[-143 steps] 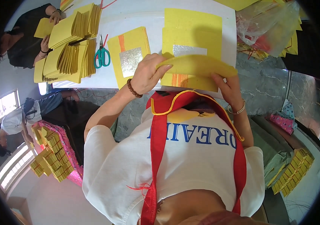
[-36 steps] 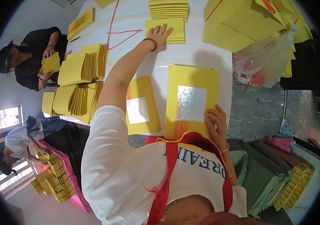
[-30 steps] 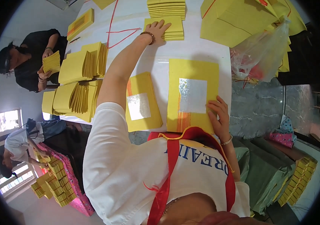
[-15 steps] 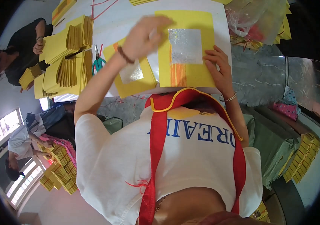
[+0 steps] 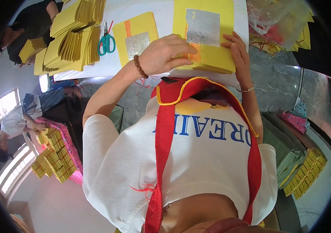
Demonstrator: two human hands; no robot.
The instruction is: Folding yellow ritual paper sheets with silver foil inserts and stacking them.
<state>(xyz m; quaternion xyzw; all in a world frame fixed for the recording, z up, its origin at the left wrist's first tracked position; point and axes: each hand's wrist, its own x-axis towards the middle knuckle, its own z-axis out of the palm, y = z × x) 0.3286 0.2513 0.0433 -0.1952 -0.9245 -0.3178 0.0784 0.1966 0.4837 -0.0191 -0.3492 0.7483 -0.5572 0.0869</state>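
A stack of yellow paper sheets [image 5: 227, 23], its top sheet bearing a silver foil square and an orange strip, lies on the white table in front of me. My left hand [image 5: 168, 53] rests on its lower left part, fingers spread across the orange strip. Along the right edge, my right hand [image 5: 238, 52] touches the paper with its fingers stretched out. Left of this stack lies a smaller pile of yellow sheets [image 5: 147, 24], also with a silver square and orange strip, partly covered by my left hand. Scissors with teal handles [image 5: 106, 44] lie beyond it.
Bundles of folded yellow paper [image 5: 66, 50] are piled at the table's left side, near a person in black [image 5: 25, 23]. A clear plastic bag [image 5: 268, 17] is at the right. Another person [image 5: 16, 124] handles yellow bundles [image 5: 57, 155] at the lower left. Green-wrapped packs [image 5: 285, 151] stand at right.
My left hand has come down from above the top left of the stack onto its lower left part. My right hand stays at the right edge. The whole view has shifted.
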